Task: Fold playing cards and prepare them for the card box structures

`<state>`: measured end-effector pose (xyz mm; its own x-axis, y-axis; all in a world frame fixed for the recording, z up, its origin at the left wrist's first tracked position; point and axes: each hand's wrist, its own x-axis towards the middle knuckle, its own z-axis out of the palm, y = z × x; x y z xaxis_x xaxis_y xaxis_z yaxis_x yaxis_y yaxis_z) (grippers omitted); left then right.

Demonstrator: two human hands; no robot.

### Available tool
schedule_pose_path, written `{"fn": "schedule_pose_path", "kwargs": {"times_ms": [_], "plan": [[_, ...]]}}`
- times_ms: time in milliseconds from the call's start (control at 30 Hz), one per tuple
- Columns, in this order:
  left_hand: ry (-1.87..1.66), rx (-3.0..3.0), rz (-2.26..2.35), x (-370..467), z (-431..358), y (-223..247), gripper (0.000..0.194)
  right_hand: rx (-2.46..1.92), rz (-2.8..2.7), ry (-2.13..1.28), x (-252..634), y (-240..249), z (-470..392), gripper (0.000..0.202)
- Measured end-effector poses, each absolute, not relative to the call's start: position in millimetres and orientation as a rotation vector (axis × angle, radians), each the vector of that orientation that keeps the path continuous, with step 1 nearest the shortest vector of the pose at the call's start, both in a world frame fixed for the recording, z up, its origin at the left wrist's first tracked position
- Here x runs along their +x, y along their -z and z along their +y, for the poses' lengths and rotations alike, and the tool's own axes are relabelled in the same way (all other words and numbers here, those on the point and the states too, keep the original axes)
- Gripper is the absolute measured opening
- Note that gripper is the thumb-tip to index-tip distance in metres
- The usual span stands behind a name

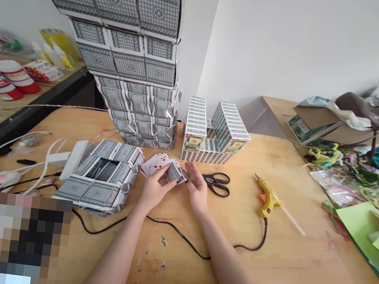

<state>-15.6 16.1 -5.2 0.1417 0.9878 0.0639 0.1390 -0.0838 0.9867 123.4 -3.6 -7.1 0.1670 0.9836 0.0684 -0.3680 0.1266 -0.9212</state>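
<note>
My left hand (154, 188) is closed on a playing card (174, 173) with a grey patterned back, pinched between thumb and fingers. Just right of that card, my right hand (198, 190) has its fingers stretched out and apart; whether they touch the card's edge is unclear. Behind my left hand, several face-up playing cards (154, 163) with red marks lie fanned on the table. Black-handled scissors (219, 184) lie beside my right hand, their blades mostly hidden by it. A piece built of folded cards (100, 191), with a square opening, rests on the left.
A tall card tower (144, 62) stands at the back left, near stacked card boxes (196, 124). On the right lies a yellow glue gun (267, 197), its black cord (178, 230) crossing the table behind my forearms. Craft scraps (373, 164) and green paper (368, 228) fill the right edge.
</note>
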Motion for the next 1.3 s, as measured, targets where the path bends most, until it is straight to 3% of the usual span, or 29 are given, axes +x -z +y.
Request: {"fn": "schedule_pose_path", "kwargs": {"times_ms": [233, 567, 867, 1300], "plan": [[-1.050, 1.841, 1.185, -19.3, 14.3, 5.9, 0.057, -1.056, -0.727, -1.435, 127.9, 3.4, 0.5, 0.034], [-0.921, 2.136, 1.192, -19.5, 14.8, 6.3, 0.063, -1.169, -0.839, -1.337, 127.4, 1.2, -1.1, 0.028], [-0.894, 2.158, 1.164, -22.5, 14.2, 7.6, 0.064, -1.102, -0.821, -1.455, 133.4, 3.7, 1.5, 0.029], [-0.955, 2.177, 1.093, -19.1, 10.6, 5.2, 0.061, -1.211, -0.729, -1.357, 132.0, 3.6, 1.3, 0.025]]}}
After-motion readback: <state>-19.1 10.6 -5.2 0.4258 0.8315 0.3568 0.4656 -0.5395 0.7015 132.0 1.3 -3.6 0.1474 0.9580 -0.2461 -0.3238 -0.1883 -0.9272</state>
